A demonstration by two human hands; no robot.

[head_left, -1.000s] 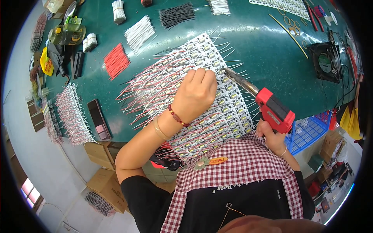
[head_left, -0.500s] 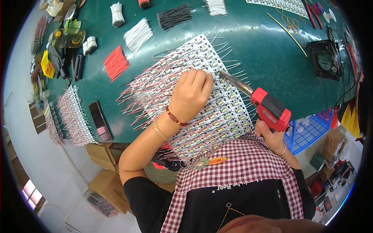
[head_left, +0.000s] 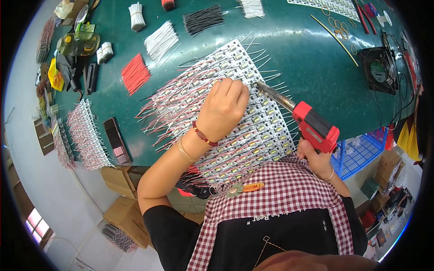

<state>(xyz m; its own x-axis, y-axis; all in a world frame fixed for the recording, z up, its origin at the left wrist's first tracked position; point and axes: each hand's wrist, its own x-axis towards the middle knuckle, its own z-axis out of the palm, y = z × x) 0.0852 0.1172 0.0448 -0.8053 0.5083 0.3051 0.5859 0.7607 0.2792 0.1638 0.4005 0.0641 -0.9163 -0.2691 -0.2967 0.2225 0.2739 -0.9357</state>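
A white circuit-board panel [head_left: 275, 140] lies tilted on the green table, its rows of small boards bristling with red, white and black wires. My left hand [head_left: 224, 108] is above the panel's middle with its fingers pinched together; what they hold, if anything, is hidden under them. In my right hand [head_left: 315, 159], at the panel's right edge, is the handle of a red and black soldering gun [head_left: 315, 128]. Its metal tip points up and left and meets the panel, or nearly so, just right of my left fingers.
Bundles of red wires [head_left: 135, 73], white wires [head_left: 161, 39] and black wires [head_left: 202, 19] lie beyond the panel. A phone [head_left: 116, 141] and another wired panel [head_left: 87, 135] are at the left. To the right stand a black fan [head_left: 379, 70] and a blue basket [head_left: 355, 156].
Both hands stay almost where they were. The soldering gun's body has shifted very slightly to the right.
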